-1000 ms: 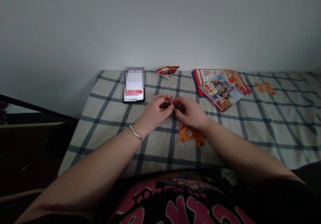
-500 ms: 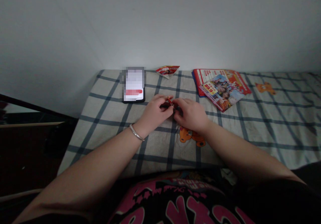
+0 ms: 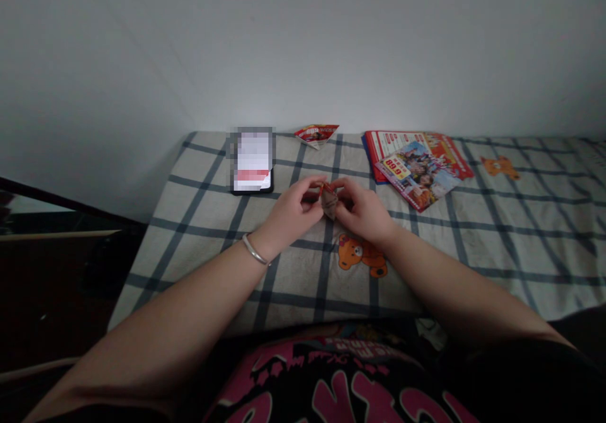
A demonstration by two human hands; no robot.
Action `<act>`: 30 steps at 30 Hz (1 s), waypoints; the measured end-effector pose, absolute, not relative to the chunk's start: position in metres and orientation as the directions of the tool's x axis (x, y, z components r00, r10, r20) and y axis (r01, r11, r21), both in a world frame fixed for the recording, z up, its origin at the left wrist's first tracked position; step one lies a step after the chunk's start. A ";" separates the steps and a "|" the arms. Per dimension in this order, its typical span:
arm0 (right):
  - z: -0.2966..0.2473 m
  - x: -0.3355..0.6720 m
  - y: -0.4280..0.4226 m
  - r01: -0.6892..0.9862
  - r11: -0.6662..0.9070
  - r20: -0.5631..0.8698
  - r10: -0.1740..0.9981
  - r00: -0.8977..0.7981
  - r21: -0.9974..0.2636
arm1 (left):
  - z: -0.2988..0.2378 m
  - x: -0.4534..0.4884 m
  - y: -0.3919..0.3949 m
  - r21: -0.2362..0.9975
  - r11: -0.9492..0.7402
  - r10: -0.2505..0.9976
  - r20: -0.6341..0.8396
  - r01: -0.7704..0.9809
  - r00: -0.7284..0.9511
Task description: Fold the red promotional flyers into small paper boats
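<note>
A small folded paper piece (image 3: 329,203), red along its top edges and dull brownish below, is pinched between both hands above the checked cloth. My left hand (image 3: 299,205), with a silver bangle at the wrist, grips its left side between thumb and fingers. On the other side, my right hand (image 3: 363,211) holds it with thumb and fingertips. The fingers cover part of the paper. Beyond the hands, near the wall, lies a red folded paper (image 3: 317,134) shaped like a pointed boat or triangle.
A phone (image 3: 253,161) with a lit, blurred screen lies at the back left. Back right is a stack of red flyers (image 3: 454,158), with a colourful flyer (image 3: 419,177) on top. The checked cloth (image 3: 203,202) ends at the white wall (image 3: 303,50).
The folded paper has turned and opened out, so its brownish face now shows instead of a narrow red edge. My hands have shifted slightly, my right fingers moving up along it.
</note>
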State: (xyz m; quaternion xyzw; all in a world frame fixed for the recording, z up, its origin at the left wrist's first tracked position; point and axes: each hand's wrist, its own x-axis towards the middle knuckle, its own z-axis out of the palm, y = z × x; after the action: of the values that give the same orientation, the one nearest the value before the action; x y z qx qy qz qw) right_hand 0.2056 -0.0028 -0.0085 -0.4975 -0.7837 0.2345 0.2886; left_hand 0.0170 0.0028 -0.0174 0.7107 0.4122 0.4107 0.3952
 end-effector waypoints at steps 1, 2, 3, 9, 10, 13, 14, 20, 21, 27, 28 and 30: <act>-0.009 0.206 -0.002 0.626 0.388 0.217 0.917 -0.335 -0.677 | -0.018 0.017 0.003 0.913 -0.333 0.915 0.252 0.238 0.314; -0.010 0.206 -0.002 0.610 0.380 0.213 0.920 -0.330 -0.695 | -0.018 0.017 0.003 0.917 -0.329 0.917 0.252 0.227 0.311; -0.010 0.206 -0.001 0.598 0.372 0.208 0.922 -0.327 -0.709 | -0.019 0.017 0.003 0.913 -0.336 0.914 0.258 0.231 0.313; -0.008 0.210 0.002 0.607 0.415 0.238 0.905 -0.352 -0.678 | -0.016 0.011 0.004 0.792 -0.455 0.874 0.309 0.407 0.376; -0.007 0.211 0.002 0.610 0.417 0.235 0.904 -0.358 -0.673 | -0.015 0.010 0.005 0.764 -0.483 0.859 0.319 0.428 0.400; -0.005 0.213 0.001 0.608 0.425 0.217 0.896 -0.388 -0.670 | -0.012 0.009 0.006 0.704 -0.540 0.829 0.353 0.460 0.433; -0.005 0.213 0.000 0.610 0.434 0.216 0.891 -0.400 -0.663 | -0.012 0.008 0.007 0.689 -0.545 0.829 0.358 0.478 0.430; -0.004 0.209 -0.003 0.644 0.477 0.258 0.876 -0.408 -0.598 | -0.015 0.008 0.009 0.662 -0.479 0.876 0.323 0.576 0.358; -0.004 0.208 -0.004 0.651 0.478 0.259 0.875 -0.409 -0.589 | -0.015 0.008 0.008 0.663 -0.465 0.884 0.321 0.587 0.339; -0.005 0.202 -0.004 0.679 0.452 0.235 0.889 -0.393 -0.578 | -0.017 0.010 0.006 0.734 -0.418 0.904 0.275 0.535 0.328; -0.005 0.202 -0.003 0.679 0.455 0.242 0.888 -0.390 -0.577 | -0.017 0.010 0.007 0.739 -0.424 0.900 0.279 0.523 0.335; -0.007 0.204 -0.001 0.664 0.472 0.262 0.880 -0.396 -0.580 | -0.017 0.009 0.008 0.740 -0.442 0.891 0.296 0.507 0.345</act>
State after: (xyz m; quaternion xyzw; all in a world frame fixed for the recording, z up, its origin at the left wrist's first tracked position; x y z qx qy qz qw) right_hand 0.2036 -0.0014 -0.0070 -0.4751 -0.8123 0.1957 0.2757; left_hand 0.0088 0.0076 -0.0169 0.7733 0.4520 0.3509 0.2730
